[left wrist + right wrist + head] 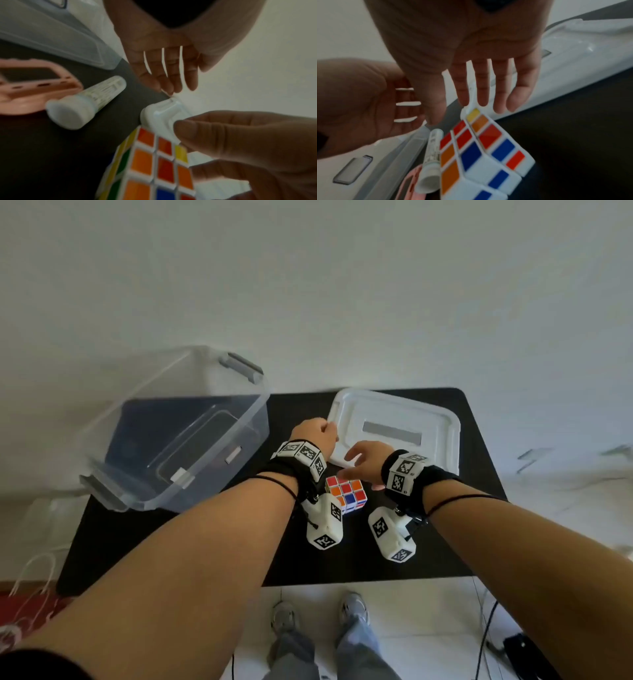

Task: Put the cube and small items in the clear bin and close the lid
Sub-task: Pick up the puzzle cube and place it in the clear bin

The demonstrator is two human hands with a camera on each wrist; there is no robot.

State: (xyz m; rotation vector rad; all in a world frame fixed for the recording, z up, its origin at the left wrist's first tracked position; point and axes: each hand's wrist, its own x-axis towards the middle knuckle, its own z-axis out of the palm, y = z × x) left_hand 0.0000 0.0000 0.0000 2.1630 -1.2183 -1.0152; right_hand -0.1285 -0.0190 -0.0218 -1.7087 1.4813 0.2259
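The multicoloured cube (pixel 346 493) (pixel 150 169) (pixel 481 155) sits on the black table (pixel 376 559) between my wrists. A white tube (pixel 85 104) (pixel 431 162) and a pink perforated item (pixel 34 97) (pixel 412 180) lie left of it, hidden under my left arm in the head view. The clear bin (pixel 178 433) (pixel 51 33) stands back left, holding nothing. Its white lid (pixel 376 409) (pixel 163 115) (pixel 573 54) lies flat at the back right. My left hand (pixel 317 433) (pixel 185 81) hangs with straight fingers at the lid's left corner. My right hand (pixel 359 463) (pixel 462 105) hovers spread over the lid's near corner and the cube.
The bin overhangs the table's left back corner, with grey latches (pixel 241 366) at both ends. A white wall stands right behind the table. My shoes (pixel 354 607) are on the tiled floor by the front edge, and a cable (pixel 486 635) trails at the right.
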